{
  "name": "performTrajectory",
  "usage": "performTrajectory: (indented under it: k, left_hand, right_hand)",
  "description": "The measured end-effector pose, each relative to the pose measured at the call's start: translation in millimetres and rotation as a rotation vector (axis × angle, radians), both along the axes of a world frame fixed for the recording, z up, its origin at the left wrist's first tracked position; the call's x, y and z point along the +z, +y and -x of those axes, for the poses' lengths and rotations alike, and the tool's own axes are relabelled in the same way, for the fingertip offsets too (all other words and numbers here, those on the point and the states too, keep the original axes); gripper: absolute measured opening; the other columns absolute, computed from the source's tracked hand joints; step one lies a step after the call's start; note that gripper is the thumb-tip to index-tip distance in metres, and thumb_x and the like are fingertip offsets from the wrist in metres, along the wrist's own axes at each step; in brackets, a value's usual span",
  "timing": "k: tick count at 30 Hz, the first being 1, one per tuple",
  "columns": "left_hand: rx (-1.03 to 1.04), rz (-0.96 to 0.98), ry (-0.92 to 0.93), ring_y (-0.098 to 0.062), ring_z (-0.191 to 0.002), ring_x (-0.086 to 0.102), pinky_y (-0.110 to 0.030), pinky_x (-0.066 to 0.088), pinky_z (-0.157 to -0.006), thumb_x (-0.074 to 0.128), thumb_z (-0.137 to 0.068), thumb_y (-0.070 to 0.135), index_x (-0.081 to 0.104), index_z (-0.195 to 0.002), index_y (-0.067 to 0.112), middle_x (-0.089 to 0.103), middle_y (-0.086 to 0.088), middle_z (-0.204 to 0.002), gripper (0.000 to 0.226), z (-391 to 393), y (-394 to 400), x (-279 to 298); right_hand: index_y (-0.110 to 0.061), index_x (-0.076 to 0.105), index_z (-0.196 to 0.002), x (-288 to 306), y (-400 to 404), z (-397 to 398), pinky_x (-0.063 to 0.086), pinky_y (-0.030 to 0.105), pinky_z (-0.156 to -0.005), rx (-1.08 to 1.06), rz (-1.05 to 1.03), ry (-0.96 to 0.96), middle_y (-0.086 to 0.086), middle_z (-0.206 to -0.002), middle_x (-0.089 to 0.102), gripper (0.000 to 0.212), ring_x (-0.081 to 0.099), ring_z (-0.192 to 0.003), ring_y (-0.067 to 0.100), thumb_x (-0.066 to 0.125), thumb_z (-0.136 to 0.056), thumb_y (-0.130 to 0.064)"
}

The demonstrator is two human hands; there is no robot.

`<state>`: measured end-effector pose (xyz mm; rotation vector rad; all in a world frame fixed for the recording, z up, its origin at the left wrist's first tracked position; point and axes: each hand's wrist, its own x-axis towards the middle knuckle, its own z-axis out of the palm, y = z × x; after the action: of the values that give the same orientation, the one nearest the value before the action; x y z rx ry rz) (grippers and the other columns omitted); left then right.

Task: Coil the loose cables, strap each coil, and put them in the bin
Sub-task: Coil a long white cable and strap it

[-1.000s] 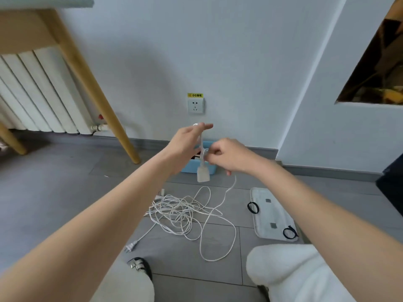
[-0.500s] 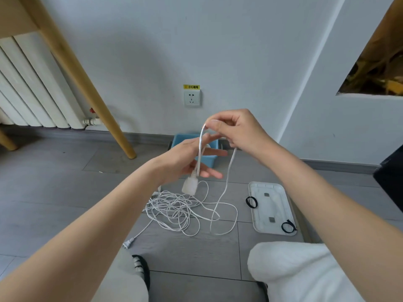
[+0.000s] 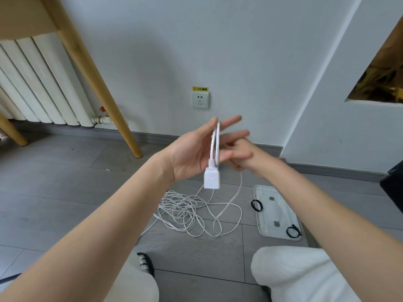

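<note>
The left hand (image 3: pixel 192 153) is raised in front of the white wall socket (image 3: pixel 200 99), palm turned toward the right, fingers straight and spread. A couple of turns of thin white cable (image 3: pixel 214 142) run over it between thumb and forefinger and hang down across the palm, with the white rectangular plug block (image 3: pixel 211 180) dangling just below the heel of the hand. The right hand (image 3: pixel 242 156) sits just behind and to the right of the left one, below the socket, its fingers curled; the left hand hides what it grips, so its hold on the cable cannot be told for sure. From the hands the cable drops to a loose tangled heap (image 3: pixel 187 210) on the grey tiled floor (image 3: pixel 65 192), straight below the socket. Right of that heap lies a flat white rectangular tray (image 3: pixel 275 214) carrying two black looped straps, one (image 3: pixel 256 205) at its near-left rim and one (image 3: pixel 292 231) toward its lower right corner.
</note>
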<state>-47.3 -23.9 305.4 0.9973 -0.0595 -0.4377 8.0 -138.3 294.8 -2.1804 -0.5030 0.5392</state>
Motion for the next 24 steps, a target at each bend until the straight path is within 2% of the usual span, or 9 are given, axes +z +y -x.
performTrajectory:
  k: [2, 5, 7, 11, 14, 17, 19, 21, 24]
  left_hand:
    - [0.177, 0.049, -0.023, -0.035, -0.100, 0.065, -0.034, 0.055, -0.086, 0.026, -0.100, 0.039, 0.054, -0.123, 0.025, 0.047, -0.007, -0.140, 0.039, -8, 9, -1]
    - [0.417, -0.157, -0.046, -0.040, -0.124, 0.045, -0.040, 0.048, -0.091, 0.021, -0.102, 0.041, 0.052, -0.122, 0.031, 0.034, -0.003, -0.148, 0.039, -19, 29, -6]
    - [0.499, -0.383, -0.030, -0.034, -0.120, 0.046, -0.042, 0.043, -0.099, 0.021, -0.102, 0.042, 0.053, -0.125, 0.034, 0.035, -0.001, -0.146, 0.040, -22, 41, -12]
    - [0.304, -0.776, -0.038, -0.032, -0.114, 0.052, -0.045, 0.040, -0.104, 0.023, -0.101, 0.045, 0.046, -0.135, 0.037, 0.036, 0.003, -0.145, 0.041, -15, 38, -25]
    - [0.059, -0.588, 0.006, -0.036, -0.112, 0.059, -0.039, 0.050, -0.095, 0.025, -0.101, 0.042, 0.046, -0.135, 0.033, 0.041, 0.010, -0.144, 0.040, -8, 17, -24]
    - [-0.128, -0.419, 0.046, -0.034, -0.098, 0.067, -0.027, 0.058, -0.077, 0.025, -0.099, 0.046, 0.047, -0.133, 0.032, 0.052, 0.014, -0.137, 0.043, -2, 2, -12]
    - [-0.196, -0.364, 0.006, -0.026, -0.082, 0.072, -0.016, 0.056, -0.057, 0.021, -0.099, 0.048, 0.052, -0.128, 0.032, 0.061, 0.012, -0.126, 0.045, 0, -4, -5]
    - [-0.214, -0.267, -0.032, -0.020, -0.070, 0.072, -0.012, 0.049, -0.043, 0.020, -0.099, 0.047, 0.054, -0.123, 0.031, 0.066, 0.008, -0.119, 0.044, 0, -9, 1]
    - [-0.145, -0.057, -0.068, -0.025, -0.083, 0.072, -0.015, 0.055, -0.059, 0.024, -0.097, 0.043, 0.052, -0.125, 0.028, 0.061, 0.009, -0.127, 0.043, -4, -10, 6]
  right_hand:
    - [-0.017, 0.046, -0.069, -3, -1, 6, 0.024, 0.012, -0.032, 0.063, -0.070, 0.024, -0.009, -0.040, 0.042, 0.030, 0.035, -0.035, 0.004, 0.038, -0.098, -0.015]
    - [-0.016, 0.053, -0.061, -3, -7, 4, 0.024, 0.014, -0.035, 0.186, 0.030, -0.086, -0.009, -0.039, 0.038, 0.038, 0.028, -0.034, 0.006, 0.045, -0.096, -0.028]
    - [-0.016, 0.054, -0.054, 5, -13, 0, 0.025, 0.013, -0.038, 0.231, 0.041, -0.219, -0.010, -0.035, 0.037, 0.042, 0.031, -0.032, 0.005, 0.052, -0.094, -0.030]
    - [-0.017, 0.048, -0.047, 21, -30, -10, 0.029, 0.016, -0.045, 0.085, -0.302, -0.202, -0.011, -0.037, 0.033, 0.043, 0.028, -0.036, 0.006, 0.064, -0.086, -0.027]
    - [-0.014, 0.042, -0.053, 26, -34, -16, 0.031, 0.018, -0.049, -0.057, -0.608, -0.068, -0.010, -0.039, 0.029, 0.040, 0.024, -0.038, 0.007, 0.062, -0.087, -0.019]
    - [-0.019, 0.035, -0.056, 23, -35, -21, 0.021, 0.018, -0.041, -0.163, -0.719, 0.035, -0.012, -0.043, 0.024, 0.041, 0.017, -0.040, 0.006, 0.059, -0.090, -0.022]
    - [-0.019, 0.037, -0.056, 16, -37, -22, 0.018, 0.019, -0.040, -0.215, -0.656, 0.022, -0.012, -0.042, 0.026, 0.042, 0.019, -0.038, 0.005, 0.059, -0.090, -0.026]
    - [-0.018, 0.042, -0.057, 9, -34, -20, 0.028, 0.019, -0.044, -0.195, -0.527, 0.015, -0.011, -0.047, 0.036, 0.039, 0.035, -0.042, 0.006, 0.057, -0.092, -0.026]
    - [-0.023, 0.040, -0.065, -2, -19, -12, 0.039, 0.013, -0.065, -0.075, -0.245, -0.010, -0.011, -0.068, 0.043, 0.034, 0.044, -0.064, 0.002, 0.050, -0.095, -0.011]
